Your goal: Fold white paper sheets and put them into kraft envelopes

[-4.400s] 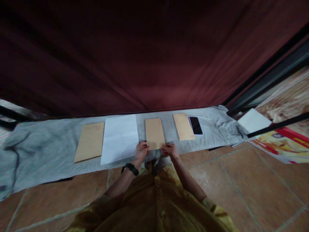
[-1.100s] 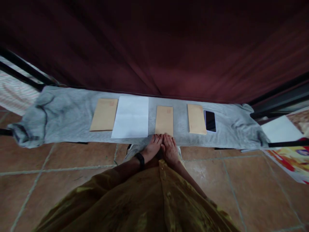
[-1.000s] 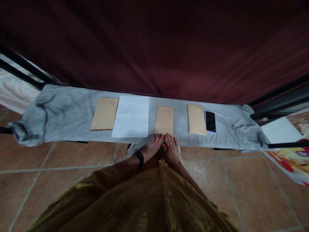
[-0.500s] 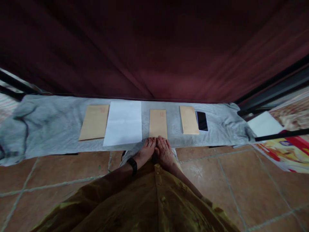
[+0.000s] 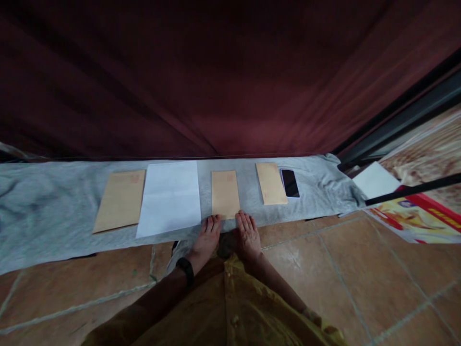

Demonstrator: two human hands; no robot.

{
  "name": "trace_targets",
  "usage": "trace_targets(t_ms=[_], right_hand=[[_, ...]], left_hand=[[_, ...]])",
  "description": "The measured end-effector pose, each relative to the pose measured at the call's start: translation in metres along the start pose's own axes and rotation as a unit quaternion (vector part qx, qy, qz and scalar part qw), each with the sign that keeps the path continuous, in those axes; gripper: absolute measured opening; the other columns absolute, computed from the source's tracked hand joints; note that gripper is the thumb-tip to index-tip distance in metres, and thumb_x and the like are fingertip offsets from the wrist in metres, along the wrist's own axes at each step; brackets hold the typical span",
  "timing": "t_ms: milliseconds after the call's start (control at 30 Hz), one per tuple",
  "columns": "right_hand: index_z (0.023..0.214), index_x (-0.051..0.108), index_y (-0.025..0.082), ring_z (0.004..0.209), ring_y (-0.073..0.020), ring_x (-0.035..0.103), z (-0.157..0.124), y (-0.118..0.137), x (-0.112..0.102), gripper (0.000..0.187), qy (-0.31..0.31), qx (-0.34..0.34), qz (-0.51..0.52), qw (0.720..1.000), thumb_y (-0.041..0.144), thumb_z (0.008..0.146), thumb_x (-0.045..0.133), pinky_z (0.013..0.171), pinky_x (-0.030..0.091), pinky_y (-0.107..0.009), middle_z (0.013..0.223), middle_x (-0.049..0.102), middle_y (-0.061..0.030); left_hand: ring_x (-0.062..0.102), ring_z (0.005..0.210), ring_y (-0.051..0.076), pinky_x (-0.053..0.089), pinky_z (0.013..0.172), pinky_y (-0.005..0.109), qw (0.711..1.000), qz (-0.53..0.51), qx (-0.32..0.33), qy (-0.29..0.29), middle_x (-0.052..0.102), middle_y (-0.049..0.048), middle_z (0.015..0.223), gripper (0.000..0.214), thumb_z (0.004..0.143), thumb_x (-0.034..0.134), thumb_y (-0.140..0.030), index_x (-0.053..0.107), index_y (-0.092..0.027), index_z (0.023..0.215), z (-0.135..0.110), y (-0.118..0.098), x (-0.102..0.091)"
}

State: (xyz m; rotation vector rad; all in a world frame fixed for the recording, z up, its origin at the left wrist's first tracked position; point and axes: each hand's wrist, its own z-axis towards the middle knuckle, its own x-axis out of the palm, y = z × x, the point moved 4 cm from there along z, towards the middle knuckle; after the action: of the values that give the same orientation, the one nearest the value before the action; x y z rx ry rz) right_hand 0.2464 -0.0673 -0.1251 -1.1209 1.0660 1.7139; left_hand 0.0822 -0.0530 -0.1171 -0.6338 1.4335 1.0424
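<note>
A brown paper envelope (image 5: 225,190) lies flat in front of me on a grey cloth (image 5: 72,192), with a faint reddish print near its top right corner. My left hand (image 5: 209,233), with a dark band on the wrist, rests at the envelope's near left corner, fingers stretched out. At the near right corner, the fingers of my right hand (image 5: 248,235) lie flat and slightly spread. Neither hand grips anything. White paper (image 5: 171,199) lies left of the envelope, with a larger stack of brown envelopes (image 5: 120,199) beyond it.
To the right are more brown envelopes (image 5: 272,184) and a dark-screened phone (image 5: 290,183) beside them. A dark red curtain (image 5: 223,96) hangs behind the cloth. A black metal frame (image 5: 399,113) and a red-and-yellow printed box (image 5: 421,216) stand at far right, above the tiled floor (image 5: 324,269).
My hands have moved apart, from close together at the middle of the envelope's near edge to its two near corners. The view has shifted slightly to the right.
</note>
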Motion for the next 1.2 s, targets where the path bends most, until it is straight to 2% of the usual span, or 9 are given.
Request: trace_targets(t_ms=[167,333,433,733,933,1200], right_hand=[[0.157,0.028,0.007,0.151,-0.0282,0.029,0.001,0.005,0.001,0.063,-0.01,0.008,0.011,1.0,0.029,0.101,0.045,0.122,0.026,-0.052,0.16,0.038,-0.0182],[0.157,0.031,0.008,0.151,-0.0285,0.028,0.011,0.026,0.002,0.066,0.033,-0.03,0.028,0.999,0.031,0.098,0.05,0.124,0.021,-0.053,0.16,0.037,-0.0176],[0.157,0.03,0.008,0.15,-0.0274,0.031,0.014,0.032,0.004,0.069,0.044,-0.035,0.036,0.998,0.029,0.096,0.053,0.125,0.021,-0.052,0.159,0.04,-0.0176],[0.157,0.032,0.008,0.149,-0.0267,0.033,0.002,0.005,0.001,0.065,0.004,0.003,0.025,1.0,0.027,0.097,0.048,0.125,0.022,-0.049,0.161,0.038,-0.0143],[0.156,0.033,0.007,0.149,-0.0281,0.033,0.002,0.007,0.004,0.065,-0.019,0.004,0.018,1.0,0.022,0.094,0.049,0.123,0.024,-0.051,0.159,0.041,-0.0163],[0.156,0.033,0.007,0.149,-0.0279,0.034,0.001,0.008,0.008,0.066,-0.017,0.01,0.015,1.0,0.023,0.093,0.047,0.124,0.022,-0.051,0.16,0.039,-0.0158]], left_hand=[[0.056,0.127,0.027,0.044,0.111,0.05,1.0,0.002,-0.014,0.011,0.062,0.0188,0.131,0.06,0.093,0.034,-0.003,0.042,-0.012,0.151,0.002,-0.005,0.0],[0.056,0.125,0.026,0.045,0.109,0.051,0.999,-0.018,-0.027,0.01,0.062,0.0147,0.13,0.061,0.093,0.034,-0.004,0.043,-0.019,0.151,0.005,-0.006,-0.005],[0.056,0.125,0.025,0.045,0.11,0.049,0.999,-0.021,-0.024,0.005,0.061,0.014,0.13,0.061,0.093,0.033,-0.004,0.044,-0.018,0.151,0.004,-0.005,-0.007],[0.055,0.127,0.027,0.043,0.111,0.049,0.999,-0.036,-0.038,0.006,0.059,0.0183,0.135,0.061,0.093,0.038,-0.005,0.042,-0.017,0.153,0.002,-0.006,-0.003],[0.055,0.127,0.026,0.044,0.11,0.048,0.998,-0.043,-0.041,0.004,0.06,0.0187,0.134,0.063,0.092,0.037,-0.003,0.041,-0.017,0.153,0.003,-0.007,-0.004],[0.053,0.128,0.029,0.045,0.106,0.051,0.998,-0.05,-0.044,-0.004,0.058,0.0199,0.134,0.063,0.093,0.036,-0.005,0.038,-0.018,0.154,0.002,-0.006,0.0]])
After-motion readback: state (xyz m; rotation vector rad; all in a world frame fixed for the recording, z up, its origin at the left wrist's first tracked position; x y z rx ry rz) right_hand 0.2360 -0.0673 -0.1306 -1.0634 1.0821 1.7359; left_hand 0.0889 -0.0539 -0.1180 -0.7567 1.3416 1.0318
